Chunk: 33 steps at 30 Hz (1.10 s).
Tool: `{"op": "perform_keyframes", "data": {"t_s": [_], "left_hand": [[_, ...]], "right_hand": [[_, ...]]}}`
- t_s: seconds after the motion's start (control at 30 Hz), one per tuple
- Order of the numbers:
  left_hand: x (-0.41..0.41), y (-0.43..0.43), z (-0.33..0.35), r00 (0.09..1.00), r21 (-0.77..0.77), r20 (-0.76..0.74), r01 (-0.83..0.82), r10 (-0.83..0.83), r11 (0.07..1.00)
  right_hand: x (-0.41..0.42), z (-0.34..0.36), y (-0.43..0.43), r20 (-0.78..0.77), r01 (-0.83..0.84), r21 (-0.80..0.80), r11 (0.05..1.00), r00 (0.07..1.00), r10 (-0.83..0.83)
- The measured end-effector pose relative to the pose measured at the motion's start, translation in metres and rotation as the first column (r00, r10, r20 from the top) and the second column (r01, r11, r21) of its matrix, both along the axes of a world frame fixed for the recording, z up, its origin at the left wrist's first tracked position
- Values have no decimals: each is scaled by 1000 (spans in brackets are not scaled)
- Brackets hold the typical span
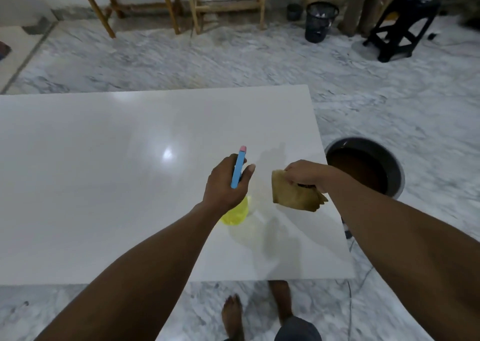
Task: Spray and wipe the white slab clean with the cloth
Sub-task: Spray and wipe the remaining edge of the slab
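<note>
White slab [104,171] lay flat under both hands. Spray could have missed a spot or the spray bottle [239,170] could have slipped, since only one hand held it. Left hand [227,184] curled around the bottle above the slab. Right hand [304,173] pinched the brown cloth [293,195] near the bucket [399,170].

Grey-veined marble floor [181,62] lies all around me. To my right stands a round dark tub [394,164] holding brown liquid [361,169]. Far ahead, wooden frames [226,7] line the wall, with a black mesh wastebasket [318,26], a small dark pot [294,11] just beside it, and a black stool [400,29] further right.
</note>
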<state>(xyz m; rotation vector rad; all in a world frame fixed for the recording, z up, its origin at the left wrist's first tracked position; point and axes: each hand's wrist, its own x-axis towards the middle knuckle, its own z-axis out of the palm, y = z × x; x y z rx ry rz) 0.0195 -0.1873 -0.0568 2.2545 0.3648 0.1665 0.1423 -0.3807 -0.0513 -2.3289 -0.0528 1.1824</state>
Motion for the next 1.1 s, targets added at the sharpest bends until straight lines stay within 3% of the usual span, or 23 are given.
{"op": "perform_keyframes", "data": {"t_s": [0.17, 0.27, 0.37, 0.53, 0.67, 0.73, 0.83, 1.1], "left_hand": [[-13, 2, -10, 1000, 3, -28, 10, -10, 1000], [-22, 0, -14, 1000, 23, -7, 27, -27, 999], [-30, -1, -17, 998, 52, 23, 64, -66, 997], [-46, 8, -26, 997, 68, 0, 71, -72, 995], [-52, 11, -26, 995, 38, -46, 89, -87, 995], [-52, 11, -25, 993, 18, -74, 89, -87, 996], [-53, 12, -28, 992, -27, -99, 81, -83, 996], [-48, 11, -40, 986, -6, -148, 73, -73, 997]], "right_hand": [[-20, -11, 8, -82, -3, -61, 998, 997, -2], [-25, -11, 17, -63, -91, -143, 986, 995, 83], [-32, -12, 29, 80, -176, -245, 953, 976, 201], [-83, -40, 46, 414, -60, -212, 975, 899, 146], [-141, -81, 54, 359, -129, -265, 956, 907, 222], [-165, -97, 51, 404, -159, -348, 924, 864, 300], [-192, -114, 42, 427, -163, -336, 928, 851, 304], [-174, -107, 37, 158, -274, -286, 918, 932, 327]]}}
